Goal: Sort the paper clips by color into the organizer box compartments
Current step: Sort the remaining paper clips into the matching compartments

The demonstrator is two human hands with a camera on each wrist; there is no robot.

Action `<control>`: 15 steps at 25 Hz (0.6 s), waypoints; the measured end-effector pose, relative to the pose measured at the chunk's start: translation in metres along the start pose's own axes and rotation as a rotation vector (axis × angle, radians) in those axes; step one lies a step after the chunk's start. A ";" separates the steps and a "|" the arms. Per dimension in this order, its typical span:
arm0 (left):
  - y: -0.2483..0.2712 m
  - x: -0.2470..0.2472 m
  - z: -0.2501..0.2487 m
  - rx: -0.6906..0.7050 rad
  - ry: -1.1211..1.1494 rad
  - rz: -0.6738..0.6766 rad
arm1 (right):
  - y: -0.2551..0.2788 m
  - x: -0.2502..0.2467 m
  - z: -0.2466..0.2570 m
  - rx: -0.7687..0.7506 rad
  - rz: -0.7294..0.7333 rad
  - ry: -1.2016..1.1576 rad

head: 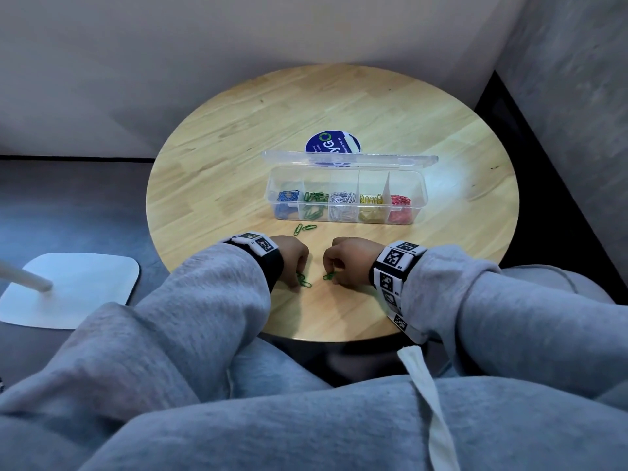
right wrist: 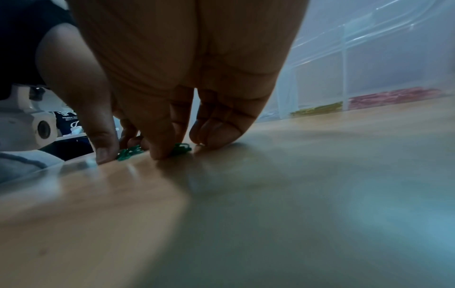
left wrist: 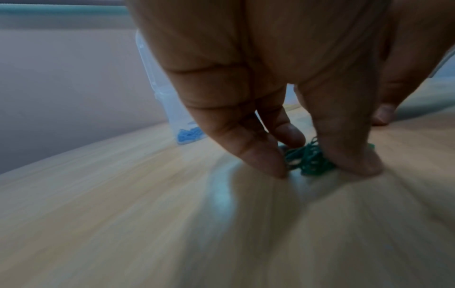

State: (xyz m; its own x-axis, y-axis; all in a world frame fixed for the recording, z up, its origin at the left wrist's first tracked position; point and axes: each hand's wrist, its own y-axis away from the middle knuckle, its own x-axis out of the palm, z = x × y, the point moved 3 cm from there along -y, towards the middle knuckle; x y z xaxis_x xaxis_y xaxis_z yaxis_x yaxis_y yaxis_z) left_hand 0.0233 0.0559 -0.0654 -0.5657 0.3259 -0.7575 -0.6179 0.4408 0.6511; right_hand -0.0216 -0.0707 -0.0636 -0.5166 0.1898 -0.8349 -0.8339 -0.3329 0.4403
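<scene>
Both hands [head: 295,258] [head: 350,258] pinch thin green wire clips [left wrist: 307,159] on grainy wood.

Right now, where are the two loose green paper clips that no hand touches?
In the head view, the two green paper clips lie on the round table, just before the organizer box, beyond the left hand.

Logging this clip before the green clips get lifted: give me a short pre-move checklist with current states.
1. Organizer box lid open: ok.
2. Green compartment holds only green: ok.
3. Left hand fingertips at green clips: ok; firm pinch: cannot tell.
4. Right hand fingertips at a green clip: ok; firm pinch: cannot tell.
5. All loose clips gathered: not ok, two green clips lie before the box.
</scene>
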 end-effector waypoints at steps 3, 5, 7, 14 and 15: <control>-0.002 0.004 0.003 -0.022 0.029 -0.013 | -0.001 0.001 -0.001 0.017 0.012 -0.014; -0.001 0.007 0.005 -0.045 0.036 -0.024 | -0.002 0.002 0.000 0.039 0.030 -0.012; -0.001 0.008 0.006 -0.058 0.042 -0.021 | -0.001 0.003 0.000 0.068 0.044 -0.028; 0.006 0.001 0.006 -0.086 0.097 -0.073 | -0.001 0.001 -0.006 0.109 0.028 -0.134; 0.009 -0.001 0.008 -0.093 0.144 -0.090 | -0.001 0.000 -0.006 0.109 0.020 -0.145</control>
State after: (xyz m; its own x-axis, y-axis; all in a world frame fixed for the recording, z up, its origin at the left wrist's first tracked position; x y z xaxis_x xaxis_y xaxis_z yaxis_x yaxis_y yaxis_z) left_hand 0.0231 0.0659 -0.0593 -0.5741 0.1627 -0.8024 -0.7133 0.3816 0.5878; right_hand -0.0194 -0.0763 -0.0661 -0.5493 0.3175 -0.7729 -0.8352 -0.2373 0.4961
